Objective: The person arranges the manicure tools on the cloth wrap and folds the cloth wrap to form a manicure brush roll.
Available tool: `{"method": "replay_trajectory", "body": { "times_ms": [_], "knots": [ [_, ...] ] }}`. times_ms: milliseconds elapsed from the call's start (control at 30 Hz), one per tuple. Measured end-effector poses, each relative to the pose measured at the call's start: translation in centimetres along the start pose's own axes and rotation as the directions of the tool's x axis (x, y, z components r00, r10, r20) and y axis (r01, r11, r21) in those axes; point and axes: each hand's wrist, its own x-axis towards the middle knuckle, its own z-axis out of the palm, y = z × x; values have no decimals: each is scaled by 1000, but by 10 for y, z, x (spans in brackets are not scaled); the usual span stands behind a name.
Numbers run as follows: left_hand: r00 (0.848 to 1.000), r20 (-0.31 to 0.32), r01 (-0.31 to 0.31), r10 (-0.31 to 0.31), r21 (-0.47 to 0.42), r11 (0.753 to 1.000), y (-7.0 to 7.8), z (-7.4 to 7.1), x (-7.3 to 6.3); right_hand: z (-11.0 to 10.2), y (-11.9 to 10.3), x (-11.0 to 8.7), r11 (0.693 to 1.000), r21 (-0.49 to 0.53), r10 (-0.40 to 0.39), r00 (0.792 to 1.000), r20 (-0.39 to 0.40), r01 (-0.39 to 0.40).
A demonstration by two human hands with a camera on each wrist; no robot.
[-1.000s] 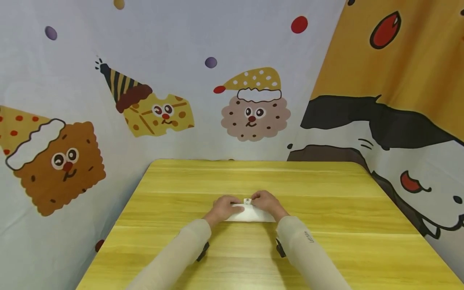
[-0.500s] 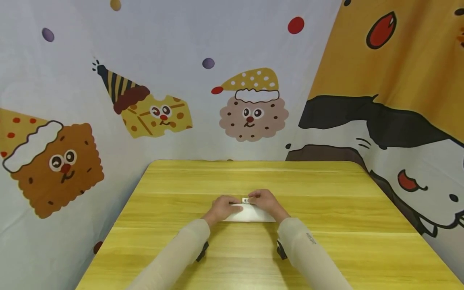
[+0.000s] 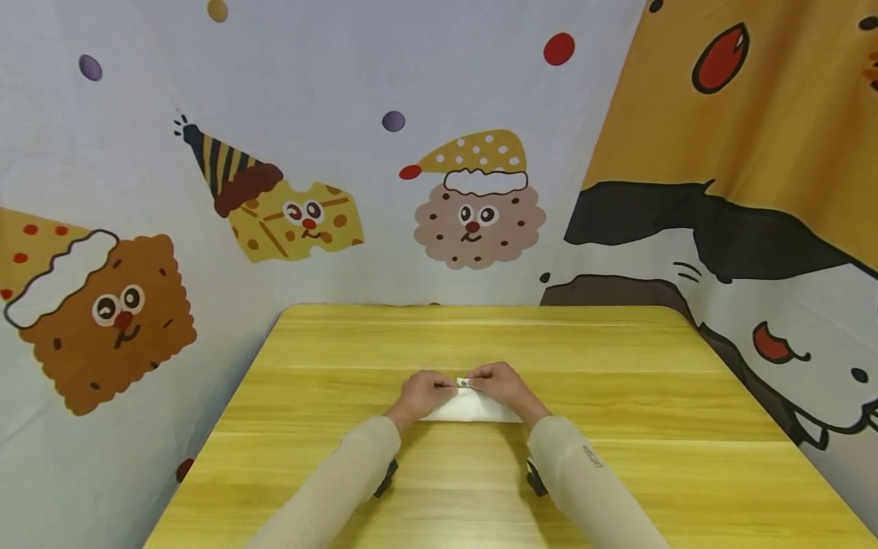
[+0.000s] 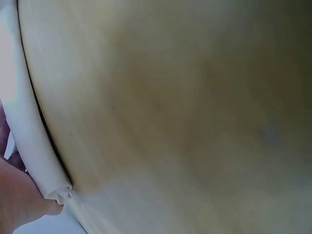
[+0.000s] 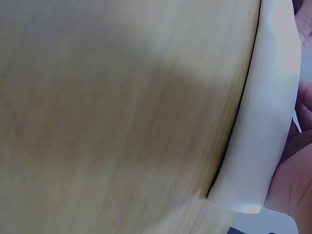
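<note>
A white, rolled-up cloth (image 3: 469,406) lies crosswise on the table in the head view. My left hand (image 3: 420,395) grips its left part, thumb on the near side and fingers behind. At the roll's far edge a small white tab (image 3: 463,383) with a dark mark sticks up, and my right hand (image 3: 504,383) pinches its right side. Layered folds show at the end of the cloth roll (image 4: 57,191) in the left wrist view, beside the left hand (image 4: 19,200). In the right wrist view the right hand (image 5: 295,183) lies behind the roll (image 5: 265,112), its fingertips partly hidden.
The yellow wood-grain table (image 3: 329,335) extends around both hands. A cartoon-printed cloth (image 3: 329,69) hangs along its back and sides. Dark straps (image 3: 386,479) show under both forearms, near the cuffs of the light sleeves (image 3: 329,488).
The right fingers have shifted slightly left along the tab and covered more of it. My left hand keeps its grip on the roll, the thumb now nearer its far edge.
</note>
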Motion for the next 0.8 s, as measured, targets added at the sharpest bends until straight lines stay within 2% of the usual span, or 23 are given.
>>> {"method": "replay_trajectory", "body": {
  "times_ms": [300,500,800],
  "knots": [
    [999,-35,-25,24,-25,999,1,1,-1,-1,1,-1,1000,-7,-24,999,21,24],
    [998,-53,-43,41,-41,998,3,1,-1,-1,2,-1,999,-17,-29,997,71,30],
    [998,-59,-40,36,-78,996,1,2,0,2,5,-1,988,-68,-131,988,87,137]
  ]
}}
